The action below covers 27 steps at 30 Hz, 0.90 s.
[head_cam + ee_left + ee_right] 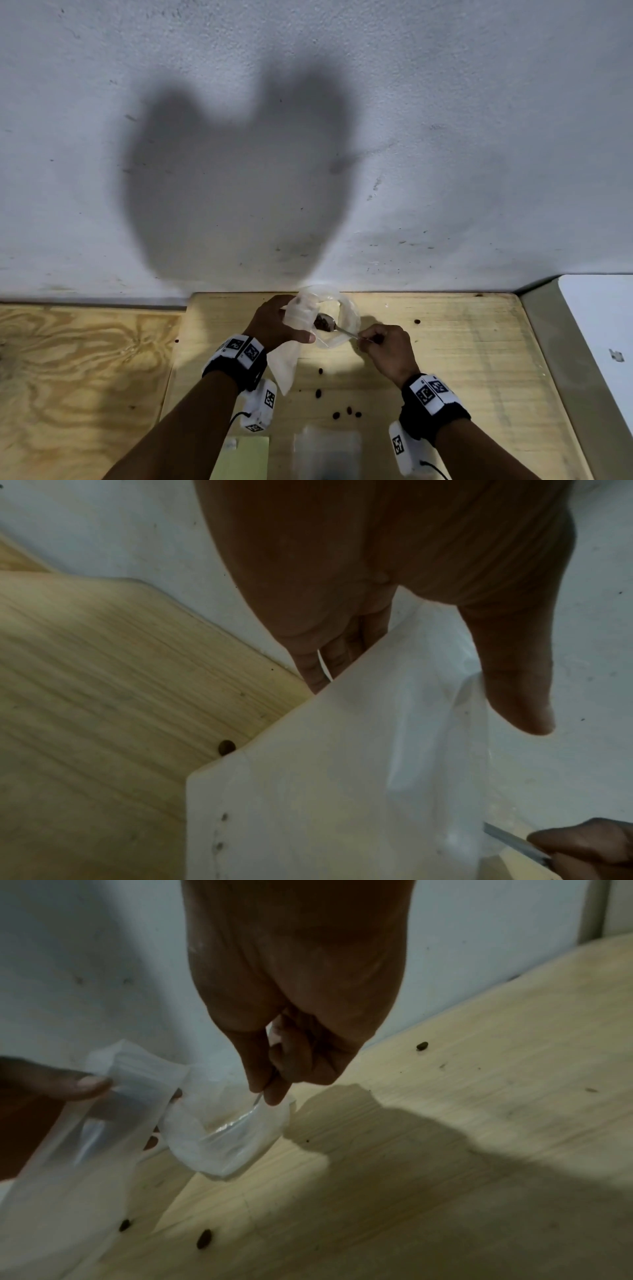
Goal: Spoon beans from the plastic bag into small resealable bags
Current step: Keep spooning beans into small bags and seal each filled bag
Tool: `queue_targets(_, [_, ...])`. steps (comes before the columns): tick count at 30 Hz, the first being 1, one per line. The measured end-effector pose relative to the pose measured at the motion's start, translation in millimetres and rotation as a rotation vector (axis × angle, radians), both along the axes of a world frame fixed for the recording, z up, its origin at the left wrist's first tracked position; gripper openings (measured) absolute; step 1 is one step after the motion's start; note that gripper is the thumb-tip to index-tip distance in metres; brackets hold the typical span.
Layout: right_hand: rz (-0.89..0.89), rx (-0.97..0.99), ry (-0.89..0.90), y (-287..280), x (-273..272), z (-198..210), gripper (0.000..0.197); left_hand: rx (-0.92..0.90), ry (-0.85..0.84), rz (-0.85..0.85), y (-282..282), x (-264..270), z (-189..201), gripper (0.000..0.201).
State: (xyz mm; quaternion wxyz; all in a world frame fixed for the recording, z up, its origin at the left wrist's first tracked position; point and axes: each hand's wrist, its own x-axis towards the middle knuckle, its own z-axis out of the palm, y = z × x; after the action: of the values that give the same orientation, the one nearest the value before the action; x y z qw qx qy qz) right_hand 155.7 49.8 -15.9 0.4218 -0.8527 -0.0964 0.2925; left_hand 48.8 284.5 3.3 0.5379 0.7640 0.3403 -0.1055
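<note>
Beans (323, 322) are sitting as a dark heap in the spoon bowl, over the open mouth of the plastic bag (346, 308) at the far middle of the plywood table (445, 359), close against the grey wall (411, 102). Going down in size: a white surface (599, 325) is lying at the far right, and a clear resealable bag stack (327, 452) is lying at the near edge, blurred, beside a pale green sheet (245, 459).

The left hand (274, 325) is gripping a small resealable bag (286, 363), fingers and thumb curled round its upper part, the bag hanging down toward the near side. The right hand (387, 346) is pinching the spoon (337, 328) handle between thumb and curled fingers. Whether the small bag's mouth is standing open cannot be told.

Stray beans (347, 411) are lying scattered on the table near the hands, so spilling looks like the live risk. Judgement: the loaded spoon should be kept level, the small bag's mouth brought close under the tip and held wide, and the tipping done slowly from inside the opening.

Writing: none readable. The wrist bands (245, 349) are carrying only black-and-white square marker patterns, no brand text.
</note>
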Motion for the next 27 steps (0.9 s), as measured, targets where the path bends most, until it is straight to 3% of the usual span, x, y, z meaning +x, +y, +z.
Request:
queue_targets(5, [-0.176, 0.113, 0.359, 7, 0, 6, 0.021, 0.001, 0.003, -0.012, -2, 1, 1, 0.097])
queue_targets(9, [-0.28, 0.14, 0.486, 7, 6, 10, 0.019, -0.015, 0.007, -0.012, 0, 0, 1, 0.104])
queue_targets(16, [-0.359, 0.165, 0.449, -6, 24, 14, 0.016, -0.009, 0.003, -0.025, 8, -1, 2, 0.111])
queue_targets(27, [-0.283, 0.329, 0.335, -13, 40, 64, 0.011, 0.099, -0.036, -0.069, 2, 1, 7, 0.096])
